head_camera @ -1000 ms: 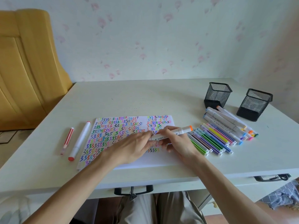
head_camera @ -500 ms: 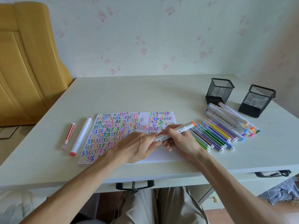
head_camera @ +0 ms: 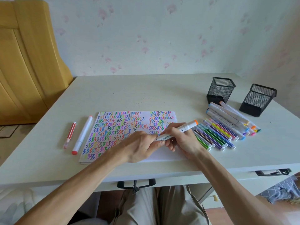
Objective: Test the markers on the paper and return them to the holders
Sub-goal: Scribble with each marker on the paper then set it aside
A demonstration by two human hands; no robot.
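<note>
Since 1 second ago we have tilted the white orange-capped marker (head_camera: pixel 177 131) up; right hand (head_camera: pixel 181 140) grips its barrel, left hand (head_camera: pixel 142 146) pinches its lower end. Light, rigid, smooth: hold mid-barrel.

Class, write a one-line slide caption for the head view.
Both hands hold an orange-capped marker over scribble-covered paper; mesh holders wait beyond.

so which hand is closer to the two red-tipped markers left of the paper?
Left. The left hand is over the paper, just right of the two red-tipped markers. The right hand is farther right, holding the orange-capped marker.
</note>
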